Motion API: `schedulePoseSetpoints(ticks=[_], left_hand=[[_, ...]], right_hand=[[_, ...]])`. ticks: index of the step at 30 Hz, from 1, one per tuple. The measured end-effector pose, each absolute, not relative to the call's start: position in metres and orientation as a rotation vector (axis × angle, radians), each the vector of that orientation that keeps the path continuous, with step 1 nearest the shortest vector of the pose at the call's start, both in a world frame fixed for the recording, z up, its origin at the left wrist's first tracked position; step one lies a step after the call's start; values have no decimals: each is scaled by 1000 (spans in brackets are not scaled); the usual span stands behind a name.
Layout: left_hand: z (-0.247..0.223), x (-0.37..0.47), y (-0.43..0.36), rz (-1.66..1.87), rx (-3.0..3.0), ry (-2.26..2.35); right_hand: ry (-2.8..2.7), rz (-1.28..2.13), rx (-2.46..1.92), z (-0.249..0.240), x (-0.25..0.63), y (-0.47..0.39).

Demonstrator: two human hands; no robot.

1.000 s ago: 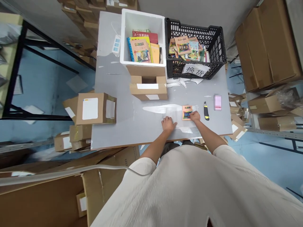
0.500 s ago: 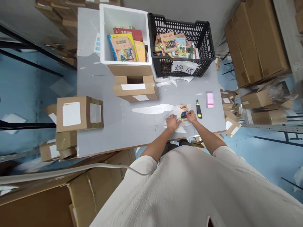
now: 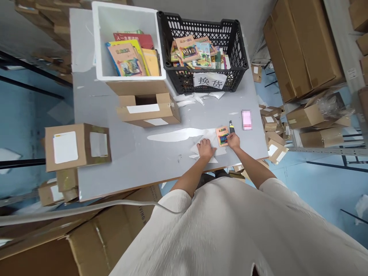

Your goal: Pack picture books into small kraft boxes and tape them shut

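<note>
Desk (image 3: 138, 157): grey top, bits of white residue on it; cartons on floor & shelves around. In your view it sits further L than ½ sec ago.
Foam box (image 3: 130, 78): white, at far edge of desk, toward far-L corner, bks inside.
Crate (image 3: 174, 79): blk, at far edge, just R of foam box; bks inside, paper sign (image 3: 209, 81) on front.
Open carton (image 3: 163, 114): in front of foam box, approx mid-depth of desk.
Labelled carton (image 3: 83, 147): at L edge, toward near-L corner, white labels on it.
Booklet (image 3: 221, 135): orange cover, flat, nr near edge, toward near-R corner. Closer to knife (image 3: 231, 127) than ½ sec ago, & L fingers no longer overlap it.
R hand (image 3: 233, 142): your thumb & fingers pinched narrow on booklet's R side. Now covers knife's lower end; can't tell if touching.
L hand (image 3: 206, 149): your fingers slightly bent, thumb out to the side; resting on white sheet, just L of booklet, w/ a gap.
White sheet (image 3: 212, 135): rumpled, under your L hand; booklet now mostly R of it, was over it before.
Phone (image 3: 246, 120): pink screen, R of knife, nr R edge; same spot on desk as before.
</note>
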State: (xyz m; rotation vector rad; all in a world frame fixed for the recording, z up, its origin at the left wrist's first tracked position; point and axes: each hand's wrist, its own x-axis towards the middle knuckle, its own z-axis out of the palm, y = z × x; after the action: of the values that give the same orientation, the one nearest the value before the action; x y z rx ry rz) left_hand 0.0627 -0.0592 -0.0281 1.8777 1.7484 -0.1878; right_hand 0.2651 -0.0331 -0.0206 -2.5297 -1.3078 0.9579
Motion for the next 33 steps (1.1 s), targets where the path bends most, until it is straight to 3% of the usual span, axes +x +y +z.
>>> schedulePoseSetpoints(ticks=[13, 20, 33], left_hand=[[-17, 49, -33, -318, 1930, 1660], [11, -4, -20, -102, 1905, 1783], [38, -52, -15, 330, 1926, 1695]], right_hand=[[-1247, 1048, -2492, -17, 263, -32], [-1281, 955, -2406, -18, 242, -20], [-1859, 1060, -1533, 7, 141, -16]])
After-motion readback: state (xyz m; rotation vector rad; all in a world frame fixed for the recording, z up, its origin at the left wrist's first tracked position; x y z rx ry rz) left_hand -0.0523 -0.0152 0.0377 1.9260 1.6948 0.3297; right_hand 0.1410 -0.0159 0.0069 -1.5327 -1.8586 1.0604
